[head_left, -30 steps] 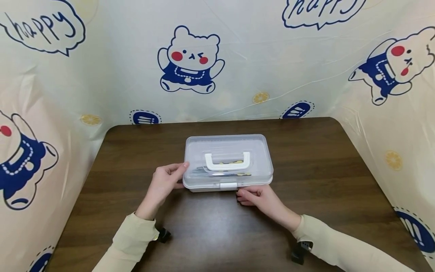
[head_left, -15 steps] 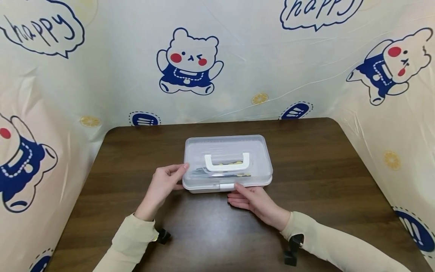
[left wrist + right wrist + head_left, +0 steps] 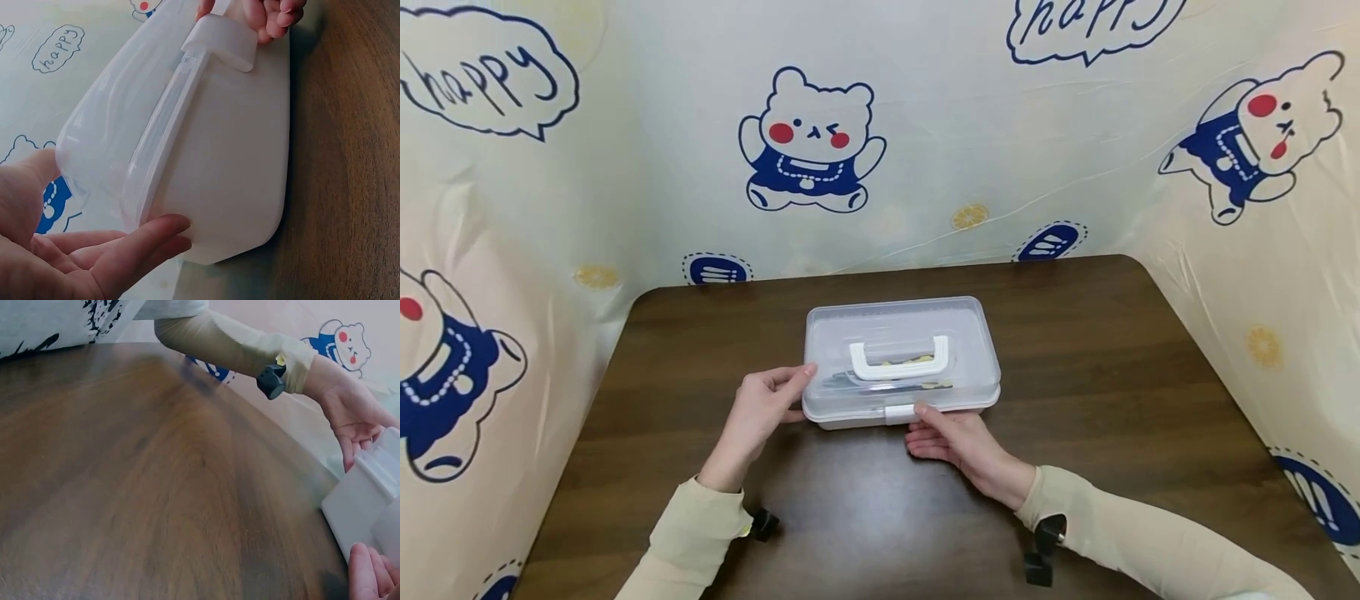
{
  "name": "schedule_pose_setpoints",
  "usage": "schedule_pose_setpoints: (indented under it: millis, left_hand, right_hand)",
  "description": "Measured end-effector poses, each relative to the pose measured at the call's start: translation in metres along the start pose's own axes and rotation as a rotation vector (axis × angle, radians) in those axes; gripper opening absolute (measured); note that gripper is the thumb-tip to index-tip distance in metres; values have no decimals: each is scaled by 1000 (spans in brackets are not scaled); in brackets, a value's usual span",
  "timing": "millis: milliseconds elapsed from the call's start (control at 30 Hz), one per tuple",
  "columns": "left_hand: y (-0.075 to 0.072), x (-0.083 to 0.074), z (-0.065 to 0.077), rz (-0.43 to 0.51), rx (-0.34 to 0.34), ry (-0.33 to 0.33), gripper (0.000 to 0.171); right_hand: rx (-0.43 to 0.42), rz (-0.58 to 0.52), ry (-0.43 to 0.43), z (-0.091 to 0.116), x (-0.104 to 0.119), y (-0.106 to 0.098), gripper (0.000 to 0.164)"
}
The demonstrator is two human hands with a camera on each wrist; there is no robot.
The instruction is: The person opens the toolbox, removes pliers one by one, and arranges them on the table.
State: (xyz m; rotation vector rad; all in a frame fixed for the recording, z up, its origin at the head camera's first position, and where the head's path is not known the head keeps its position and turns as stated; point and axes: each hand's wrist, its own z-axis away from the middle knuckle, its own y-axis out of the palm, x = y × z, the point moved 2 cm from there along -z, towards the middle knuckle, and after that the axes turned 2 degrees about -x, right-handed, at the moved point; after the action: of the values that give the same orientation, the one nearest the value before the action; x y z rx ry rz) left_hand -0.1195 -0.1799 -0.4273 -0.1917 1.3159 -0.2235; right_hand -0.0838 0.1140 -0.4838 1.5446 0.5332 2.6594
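"Leftward along our clear-lidded box point(image 3: 902, 354), to its white latch point(image 3: 899, 413), our right hand point(image 3: 964, 450) has shifted."

"Holding it?"

"Its thumb touches the latch; its fingers lie relaxed below."

"Our left hand point(image 3: 763, 406)?"

"Gripping the box's left end."

"Where's the box?"

"On our brown bench point(image 3: 872, 533), before a bear-printed cloth point(image 3: 925, 158)."

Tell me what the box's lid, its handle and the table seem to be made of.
Lid: clear to milky plastic, smooth and slightly glossy; the things inside show hazily through it.
Handle: probably moulded plastic, opaque, evenly white, with rounded corners.
Table: brown wood or wood-look laminate, low sheen; grain lines and a soft glare show, but not which.
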Motion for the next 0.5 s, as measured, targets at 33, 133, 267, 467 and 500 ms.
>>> schedule_pose_setpoints:
  millis: [33, 133, 267, 467, 500]
  left_hand:
    - [0, 1, 1, 3, -3, -4, 61]
    - [-1, 2, 4, 7, -16, -11, 63]
    - [-3, 0, 3, -1, -20, -2, 63]
    - [1, -2, 2, -1, 2, -9, 61]
    - [1, -2, 2, -1, 5, -10, 61]
  right_hand:
    - [-1, 6, 1, 0, 0, 0, 54]
    - [8, 23, 2, -2, 1, 2, 51]
    - [11, 31, -8, -4, 1, 3, 49]
    - [-5, 66, 1, -2, 0, -1, 53]
    - [-1, 72, 6, -1, 0, -1, 54]
